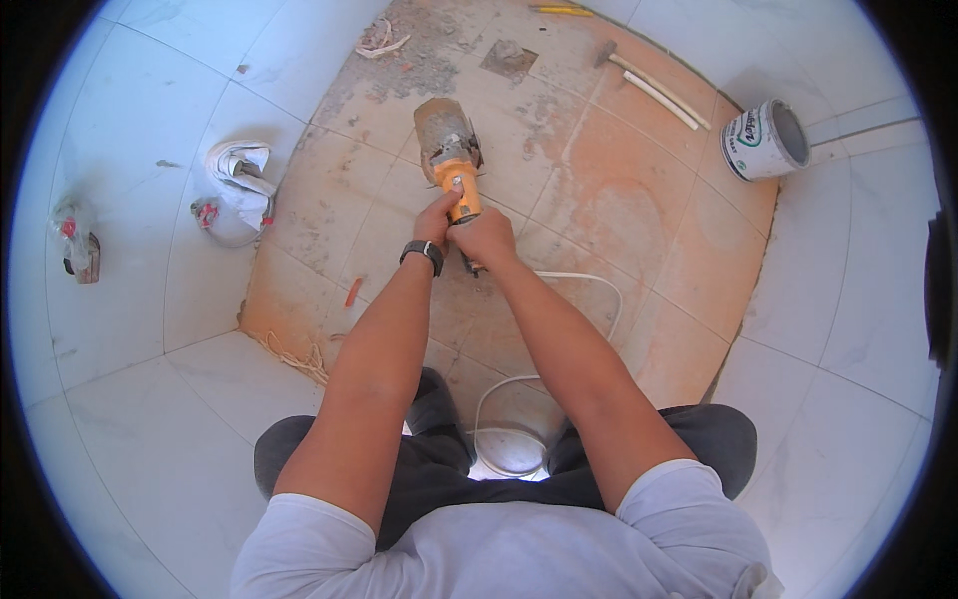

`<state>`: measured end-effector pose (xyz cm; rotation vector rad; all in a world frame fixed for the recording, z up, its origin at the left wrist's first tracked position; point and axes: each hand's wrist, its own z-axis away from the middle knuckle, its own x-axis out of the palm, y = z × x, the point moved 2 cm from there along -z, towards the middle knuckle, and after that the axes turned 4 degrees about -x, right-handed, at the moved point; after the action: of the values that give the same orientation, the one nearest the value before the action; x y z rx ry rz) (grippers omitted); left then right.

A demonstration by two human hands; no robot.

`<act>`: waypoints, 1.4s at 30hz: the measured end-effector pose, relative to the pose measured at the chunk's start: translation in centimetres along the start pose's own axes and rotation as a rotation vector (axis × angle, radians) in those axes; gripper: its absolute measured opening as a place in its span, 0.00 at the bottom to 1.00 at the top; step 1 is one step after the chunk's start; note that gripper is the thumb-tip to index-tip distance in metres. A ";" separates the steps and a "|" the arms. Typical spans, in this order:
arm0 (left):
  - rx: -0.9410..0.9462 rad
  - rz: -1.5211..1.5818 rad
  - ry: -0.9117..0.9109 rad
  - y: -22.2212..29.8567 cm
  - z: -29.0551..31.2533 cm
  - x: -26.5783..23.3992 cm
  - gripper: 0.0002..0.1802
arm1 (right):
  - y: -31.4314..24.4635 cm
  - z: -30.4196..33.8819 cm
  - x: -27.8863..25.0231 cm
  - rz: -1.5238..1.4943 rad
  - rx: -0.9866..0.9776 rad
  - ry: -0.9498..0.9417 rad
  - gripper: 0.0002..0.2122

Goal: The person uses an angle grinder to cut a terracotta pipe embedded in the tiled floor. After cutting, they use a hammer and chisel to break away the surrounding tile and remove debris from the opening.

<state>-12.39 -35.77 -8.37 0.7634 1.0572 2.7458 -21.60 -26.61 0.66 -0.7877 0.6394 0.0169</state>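
both hands (433, 220) (486, 239) outstretched around grinder (458, 174)

The left hand (435, 218) and right hand (486, 238) cover the rear of the yellow power tool (456, 173), so I can't see every finger. The right forearm (555, 324) hides a stretch of its pale cord (603, 284). What's in the plastic bag (69, 220) is too blurred to make out, and a dark thing (938, 290) is cut off at the right rim

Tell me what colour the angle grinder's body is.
The angle grinder's body is yellow-orange, best seen in the head view.
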 end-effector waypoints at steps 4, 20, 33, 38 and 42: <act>-0.017 0.004 0.003 -0.1 0.1 0.1 0.27 | 0.2 -0.3 0.1 -0.010 0.017 -0.038 0.24; -0.031 0.013 0.003 -0.5 -1.0 -0.8 0.27 | 0.1 -0.5 0.5 0.041 -0.003 0.010 0.25; -0.007 0.012 0.035 0.0 -0.6 -0.4 0.29 | 0.1 -0.6 0.7 -0.006 -0.034 0.050 0.27; -0.010 -0.029 0.023 -0.4 -1.5 -0.9 0.28 | -0.2 -0.7 0.6 0.039 -0.002 0.005 0.25; -0.004 -0.011 0.026 -0.6 -2.1 -1.1 0.28 | -0.3 -0.6 0.4 0.053 0.009 0.000 0.25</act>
<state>-12.51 -36.83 -10.53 0.7214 1.0578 2.7548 -21.47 -27.34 0.32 -0.7622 0.6597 0.0624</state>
